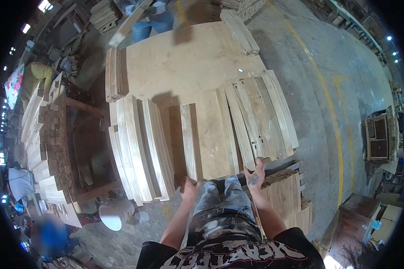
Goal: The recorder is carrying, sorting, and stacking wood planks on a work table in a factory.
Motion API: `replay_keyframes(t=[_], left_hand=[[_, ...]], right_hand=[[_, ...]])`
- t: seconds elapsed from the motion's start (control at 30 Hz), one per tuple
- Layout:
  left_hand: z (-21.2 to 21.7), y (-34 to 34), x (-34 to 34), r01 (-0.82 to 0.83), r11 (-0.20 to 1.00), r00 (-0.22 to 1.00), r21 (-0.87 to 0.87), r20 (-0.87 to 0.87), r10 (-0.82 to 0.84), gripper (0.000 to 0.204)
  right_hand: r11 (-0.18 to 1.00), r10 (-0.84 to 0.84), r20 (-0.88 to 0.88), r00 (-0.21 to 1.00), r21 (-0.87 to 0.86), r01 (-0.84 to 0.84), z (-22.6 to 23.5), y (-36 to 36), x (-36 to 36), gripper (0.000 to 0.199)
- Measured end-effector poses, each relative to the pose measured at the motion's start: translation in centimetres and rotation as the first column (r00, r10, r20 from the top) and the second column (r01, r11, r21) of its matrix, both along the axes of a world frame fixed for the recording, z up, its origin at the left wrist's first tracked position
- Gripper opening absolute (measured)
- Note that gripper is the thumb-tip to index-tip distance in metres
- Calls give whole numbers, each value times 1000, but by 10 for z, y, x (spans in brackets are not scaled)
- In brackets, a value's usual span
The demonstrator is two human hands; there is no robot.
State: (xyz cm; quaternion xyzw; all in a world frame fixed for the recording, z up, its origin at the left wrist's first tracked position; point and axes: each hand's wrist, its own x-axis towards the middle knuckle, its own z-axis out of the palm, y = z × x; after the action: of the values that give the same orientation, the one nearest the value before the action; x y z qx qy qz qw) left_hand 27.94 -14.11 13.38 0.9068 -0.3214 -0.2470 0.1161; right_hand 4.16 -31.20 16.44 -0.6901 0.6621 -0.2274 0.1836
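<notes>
I stand at the near edge of a large plywood table (184, 67). My right hand (255, 175) rests on the near end of a pale wooden slat (251, 121), one of several laid side by side on the table's right half. My left hand (189, 188) is at the table's near edge, gripping the near end of a narrow upright board (188, 139). Whether the right hand's fingers close around the slat is hard to tell.
Stacks of pale planks (139, 148) lie on the table's left side. More boards (240, 31) sit at the far end, where another person in jeans (150, 22) stands. A white bucket (116, 213), a slat pile (285, 193) by my right leg and cabinets (379, 136) are nearby.
</notes>
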Motion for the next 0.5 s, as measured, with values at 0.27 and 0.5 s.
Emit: replay_keyframes(t=[0.27, 0.5], left_hand=[[-13, 6, 3, -6, 1000, 987, -7, -158, 5, 59], [-30, 16, 0, -41, 997, 978, -61, -206, 28, 63]], right_hand=[[696, -286, 673, 683, 635, -334, 84, 2, -1, 42], [698, -284, 787, 547, 561, -445, 59, 58, 46, 36]])
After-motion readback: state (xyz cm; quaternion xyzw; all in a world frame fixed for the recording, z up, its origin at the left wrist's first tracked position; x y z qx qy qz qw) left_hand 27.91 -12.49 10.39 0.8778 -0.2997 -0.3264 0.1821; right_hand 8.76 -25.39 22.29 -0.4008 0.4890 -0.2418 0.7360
